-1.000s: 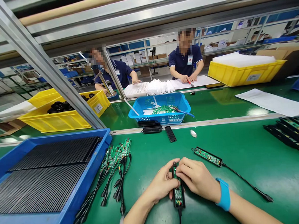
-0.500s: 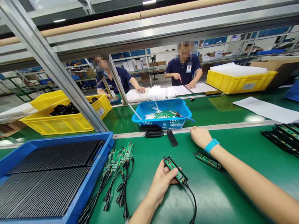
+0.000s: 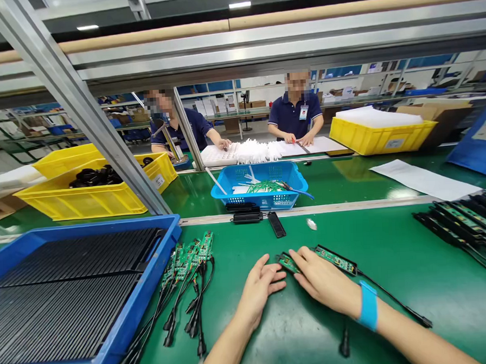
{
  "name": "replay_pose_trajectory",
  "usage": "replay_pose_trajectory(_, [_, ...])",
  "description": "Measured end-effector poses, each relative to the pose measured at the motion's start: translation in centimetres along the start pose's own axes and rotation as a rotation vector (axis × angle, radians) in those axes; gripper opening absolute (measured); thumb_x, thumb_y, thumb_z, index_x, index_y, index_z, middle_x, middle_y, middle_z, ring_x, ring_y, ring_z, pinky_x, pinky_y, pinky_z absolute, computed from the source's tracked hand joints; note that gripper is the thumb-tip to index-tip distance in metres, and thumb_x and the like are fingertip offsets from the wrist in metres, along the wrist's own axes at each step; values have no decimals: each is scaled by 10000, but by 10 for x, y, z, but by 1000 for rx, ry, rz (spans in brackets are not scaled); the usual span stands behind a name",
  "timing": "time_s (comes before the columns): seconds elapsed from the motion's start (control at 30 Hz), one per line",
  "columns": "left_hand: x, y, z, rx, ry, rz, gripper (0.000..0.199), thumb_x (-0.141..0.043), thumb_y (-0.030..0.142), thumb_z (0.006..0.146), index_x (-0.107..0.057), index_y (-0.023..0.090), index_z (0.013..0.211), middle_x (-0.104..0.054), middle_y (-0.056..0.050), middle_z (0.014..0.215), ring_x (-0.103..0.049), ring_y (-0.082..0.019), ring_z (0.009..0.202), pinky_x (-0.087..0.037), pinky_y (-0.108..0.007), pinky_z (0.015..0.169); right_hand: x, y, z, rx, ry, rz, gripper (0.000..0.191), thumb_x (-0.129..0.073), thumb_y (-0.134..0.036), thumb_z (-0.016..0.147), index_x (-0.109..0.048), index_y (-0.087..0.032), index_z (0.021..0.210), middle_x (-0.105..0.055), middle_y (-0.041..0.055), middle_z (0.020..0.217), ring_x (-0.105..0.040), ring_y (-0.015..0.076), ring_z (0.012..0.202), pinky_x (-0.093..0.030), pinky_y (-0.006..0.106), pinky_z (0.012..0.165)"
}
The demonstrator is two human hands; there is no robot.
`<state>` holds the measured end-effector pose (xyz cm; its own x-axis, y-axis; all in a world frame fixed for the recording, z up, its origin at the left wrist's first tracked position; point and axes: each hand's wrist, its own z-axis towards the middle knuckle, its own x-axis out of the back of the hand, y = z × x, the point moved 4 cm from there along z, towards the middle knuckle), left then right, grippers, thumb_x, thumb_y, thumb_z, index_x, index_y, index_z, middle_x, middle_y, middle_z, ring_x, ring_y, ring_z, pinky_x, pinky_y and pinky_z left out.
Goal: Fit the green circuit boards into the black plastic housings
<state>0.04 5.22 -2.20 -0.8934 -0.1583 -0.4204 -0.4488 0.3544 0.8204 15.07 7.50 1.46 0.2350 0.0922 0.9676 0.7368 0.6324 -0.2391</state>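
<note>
My right hand (image 3: 323,278) is closed over a green circuit board in a black case (image 3: 287,262); its fingers hide much of the case, and a black plug (image 3: 344,344) shows below that hand. Just left of the case, my left hand (image 3: 262,284) is open with its fingers apart, holding nothing. A second cased circuit board (image 3: 335,259) lies behind my right hand, its black cable running to the right. Farther back on the green bench rests a small whitish object (image 3: 311,224) whose kind I cannot make out.
Left of my hands lie bare circuit boards with cables (image 3: 190,261) and a blue tray (image 3: 175,224) of black case parts. Cased boards (image 3: 465,224) are stacked at right. A blue basket (image 3: 223,189) stands behind some black cases (image 3: 247,217). Two co-workers sit across the bench.
My left hand has let go of the cased board. My right hand has come back from the rear of the bench onto that board, and the whitish object is now visible there.
</note>
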Motion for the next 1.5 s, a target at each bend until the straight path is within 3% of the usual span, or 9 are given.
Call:
replay_pose_trajectory(0.4, [5, 9, 4, -360, -50, 679, 394, -497, 270, 839, -465, 164, 1217, -568, -96, 1045, -611, -133, 761, -530, -256, 645, -33, 82, -67, -67, 369, -218, 416, -376, -324, 918, -583, -164, 1242, -454, 206, 1345, -455, 350, 1214, -445, 520, 951])
replay_pose_trajectory(0.57, [24, 47, -2, -544, 197, 1246, 353, -485, 223, 857, -514, 205, 1208, -579, -97, 1119, -593, -186, 905, -500, -317, 812, -52, 125, -78, -21, 446, -256, 477, -322, -429, 916, -551, -244, 1291, -526, 159, 1325, -496, 372, 1193, -440, 578, 905])
replay_pose_trajectory(0.8, [78, 102, -18, -315, 746, 1581, 289, -365, 21, 819, -577, 47, 1015, -554, -254, 1050, -524, -377, 1076, -403, -525, 888, -37, 194, -96, -110, 405, -311, 566, -282, -502, 907, -587, -187, 1266, -601, 242, 1185, -512, 412, 1149, -385, 585, 874])
replay_pose_trajectory(0.9, [93, 110, -24, -219, 821, 1619, 308, -317, -12, 812, -575, 35, 974, -607, -252, 938, -610, -372, 954, -455, -500, 799, -17, 184, -88, -143, 446, -312, 648, -237, -571, 891, -656, -161, 1167, -614, 264, 1135, -553, 431, 1065, -377, 615, 851])
replay_pose_trajectory(1.07, [103, 116, -25, -241, 822, 1575, 266, -388, -9, 780, -542, 74, 981, -641, -196, 808, -654, -355, 824, -474, -469, 725, 5, 102, -44, -107, 334, 180, 419, -468, -507, 853, -655, -260, 1135, -615, 112, 1207, -569, 306, 1089, -434, 493, 958])
replay_pose_trajectory(1.23, [77, 124, -34, -504, 636, 1331, 157, -471, 159, 836, -462, 187, 990, -637, -65, 887, -648, -186, 781, -500, -300, 715, -6, 20, -12, -138, -90, 1000, 402, -543, -499, 848, -634, -255, 1155, -612, 96, 1214, -549, 278, 1125, -405, 454, 999])
replay_pose_trajectory(1.37, [22, 104, -33, -413, -103, 826, 197, -604, 317, 785, -511, 197, 910, -636, -44, 856, -634, -158, 695, -508, -254, 591, -22, -8, -6, -190, -193, 1839, 692, -575, -617, 786, -424, -257, 1357, -578, 114, 1246, -540, 247, 1141, -390, 454, 1007])
replay_pose_trajectory(1.43, [0, 95, -22, -407, -293, 990, 203, -580, 333, 813, -552, 197, 961, -654, -68, 922, -645, -185, 783, -525, -281, 649, -29, -7, -6, -238, -148, 2096, 693, -580, -625, 778, -430, -251, 1343, -604, 100, 1168, -583, 220, 1037, -446, 417, 935])
replay_pose_trajectory(1.5, [-8, 97, 3, -568, -200, 1371, 239, -541, 264, 835, -562, 194, 1063, -644, -96, 1050, -616, -225, 962, -515, -328, 797, -36, 0, -8, -361, -72, 2155, 570, -615, -545, 798, -512, -228, 1261, -632, 51, 956, -592, 142, 788, -503, 286, 718])
